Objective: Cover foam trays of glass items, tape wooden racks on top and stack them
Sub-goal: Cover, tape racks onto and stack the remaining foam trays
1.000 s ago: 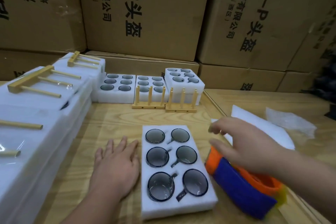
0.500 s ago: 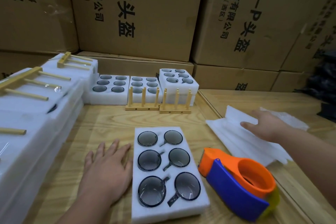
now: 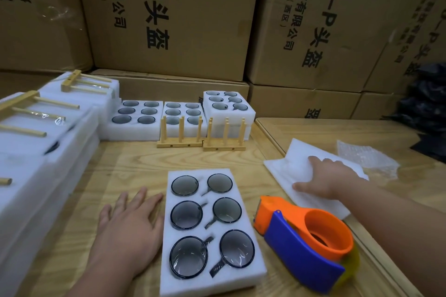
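Finished stack: along the counter's left edge, covered trays (image 3: 36,157) lay piled, each with a wooden rack (image 3: 26,113) lying flat on top under clear tape; this part looked done.
Tray in hand: an open foam tray (image 3: 212,231) sat near the counter's front edge, its six glass cups (image 3: 185,214) in plain view, so it was not yet covered.
Left hand (image 3: 130,231): its grip was slack, flat on the counter with fingers straight, just beside the tray's left side; contact with the foam could not be told.
Right hand (image 3: 325,178): fingers spread and pressing flat on the white foam sheets (image 3: 301,159) toward the counter's right edge, holding nothing; judged to be reaching for a cover.
Tape dispenser (image 3: 306,243): lay just right of the tray, untouched.
Waiting: three more open trays (image 3: 135,123) stood along the back edge, the rightmost raised higher, with two upright racks (image 3: 179,134) in front of them.
Left to do: cover this tray, tape a rack on, stack it, then the three behind.
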A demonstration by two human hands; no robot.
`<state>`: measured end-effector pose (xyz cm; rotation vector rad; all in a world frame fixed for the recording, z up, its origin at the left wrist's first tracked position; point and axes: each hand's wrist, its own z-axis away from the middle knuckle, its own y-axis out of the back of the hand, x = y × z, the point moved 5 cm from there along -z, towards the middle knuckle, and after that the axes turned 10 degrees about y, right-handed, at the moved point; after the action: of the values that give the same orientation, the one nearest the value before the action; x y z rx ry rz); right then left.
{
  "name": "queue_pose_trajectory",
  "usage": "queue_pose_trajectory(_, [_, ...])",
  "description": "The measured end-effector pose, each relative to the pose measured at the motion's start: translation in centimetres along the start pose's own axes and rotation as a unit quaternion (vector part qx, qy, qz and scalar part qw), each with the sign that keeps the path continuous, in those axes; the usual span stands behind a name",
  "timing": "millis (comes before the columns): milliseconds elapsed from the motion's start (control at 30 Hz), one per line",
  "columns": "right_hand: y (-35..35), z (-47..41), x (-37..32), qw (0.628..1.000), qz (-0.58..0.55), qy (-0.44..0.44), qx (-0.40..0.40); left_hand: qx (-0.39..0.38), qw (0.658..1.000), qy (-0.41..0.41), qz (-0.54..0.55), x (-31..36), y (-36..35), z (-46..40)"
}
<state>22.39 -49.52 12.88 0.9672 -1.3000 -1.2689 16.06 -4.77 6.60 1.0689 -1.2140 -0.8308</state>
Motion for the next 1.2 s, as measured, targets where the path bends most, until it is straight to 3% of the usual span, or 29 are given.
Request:
queue_pose_trajectory(167, [0.3, 0.2, -1.5, 0.998, 0.051, 0.01, 0.037, 0.004, 1.0, 0.004, 0.001, 0.1, 0.0, 0.0])
queue_pose_trajectory(267, [1.8, -0.1, -1.1, 0.998, -0.014, 0.022, 0.052, 0.007, 1.0, 0.004, -0.004, 0.1, 0.0, 0.2])
queue_pose_trajectory(367, [2.7, -0.6, 1.3, 0.993, -0.065, -0.024, 0.097, 0.007, 1.0, 0.005, -0.01, 0.0, 0.0, 0.2])
queue_pose_trajectory(500, [-0.9, -0.4, 2.9, 0.987, -0.134, -0.085, -0.021, 0.008, 1.0, 0.008, -0.014, 0.0, -0.1, 0.2])
queue_pose_trajectory(733, [-0.4, -1.9, 2.8, 0.997, 0.013, -0.046, 0.068, 0.009, 1.0, 0.013, -0.01, -0.1, -0.2, 0.3])
queue_pose_trajectory(900, [1.3, -0.8, 2.5, 0.995, 0.077, -0.016, 0.057, 0.008, 1.0, 0.017, -0.005, 0.0, -0.2, 0.4])
queue_pose_trajectory(1033, [7.6, 1.9, -0.6, 0.964, 0.077, 0.017, 0.254, 0.009, 1.0, 0.017, -0.001, -0.1, -0.3, 0.3])
queue_pose_trajectory(1133, [13.0, 5.4, -5.4, 0.906, -0.049, 0.089, 0.41, 0.009, 1.0, 0.015, -0.005, -0.1, -0.4, 0.2])
queue_pose_trajectory(1200, [16.0, 8.3, -8.3, 0.849, -0.168, 0.142, 0.481, 0.01, 1.0, 0.014, -0.007, -0.1, -0.4, 0.2])
